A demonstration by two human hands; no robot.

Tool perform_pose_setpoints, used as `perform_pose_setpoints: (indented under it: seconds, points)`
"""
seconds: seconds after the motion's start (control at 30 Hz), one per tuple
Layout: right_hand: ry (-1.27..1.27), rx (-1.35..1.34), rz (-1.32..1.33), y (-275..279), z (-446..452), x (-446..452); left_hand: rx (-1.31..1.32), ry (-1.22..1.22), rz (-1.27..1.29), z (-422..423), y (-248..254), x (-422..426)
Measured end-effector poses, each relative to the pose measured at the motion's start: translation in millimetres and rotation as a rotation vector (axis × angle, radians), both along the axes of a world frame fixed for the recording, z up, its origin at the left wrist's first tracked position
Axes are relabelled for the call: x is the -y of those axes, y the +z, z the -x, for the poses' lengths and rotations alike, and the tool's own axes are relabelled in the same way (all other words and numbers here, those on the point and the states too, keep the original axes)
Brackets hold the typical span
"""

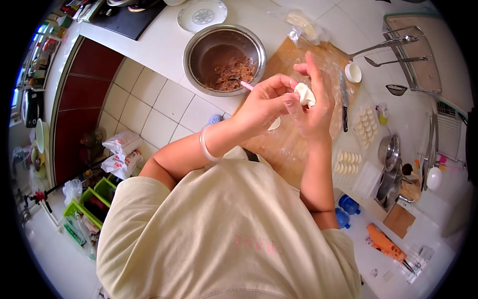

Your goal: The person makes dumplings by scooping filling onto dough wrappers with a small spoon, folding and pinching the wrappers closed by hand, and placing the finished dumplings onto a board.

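A white dough dumpling (305,94) is held up between both my hands, above the wooden board (271,152). My left hand (261,104), with a pale bangle at the wrist, pinches its edge between thumb and fingers. My right hand (318,109) cradles the dumpling from the other side, thumb against it and some fingers stretched upward. Below the hands, a round dough wrapper (274,123) lies partly hidden on the board. A steel bowl (188,62) with brown minced filling (235,74) stands beyond my left hand, and a pink-handled spoon (246,85) rests in it.
A black-handled knife (344,107) lies along the board's right side, near a small white cup (353,73). Rows of finished dumplings (366,125) sit to the right. A patterned plate (186,20) is behind the bowl. Ladles (398,61) and steel bowls (389,149) stand farther right.
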State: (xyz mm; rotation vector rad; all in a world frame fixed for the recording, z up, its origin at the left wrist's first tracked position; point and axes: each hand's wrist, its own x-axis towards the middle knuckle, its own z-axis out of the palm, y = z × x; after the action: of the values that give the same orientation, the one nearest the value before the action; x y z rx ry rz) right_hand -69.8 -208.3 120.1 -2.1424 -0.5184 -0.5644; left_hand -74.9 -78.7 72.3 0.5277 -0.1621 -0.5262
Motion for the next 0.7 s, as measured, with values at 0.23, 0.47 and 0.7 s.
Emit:
perform_pose_setpoints:
  seconds: [0.23, 0.47, 0.7]
  points:
    - [-0.23, 0.128, -0.084, -4.3, 35.3, 18.4, 0.003, 0.124, 0.014, 3.5, 1.1, 9.6]
    - [-0.257, 0.251, -0.01, -11.2, 51.2, 36.1, 0.246, 0.206, -0.166, 11.0, -3.6, 25.9]
    - [-0.408, 0.004, -0.171, -42.8, 90.8, 63.0, 0.257, 0.121, -0.207, 27.7, -19.8, 57.0]
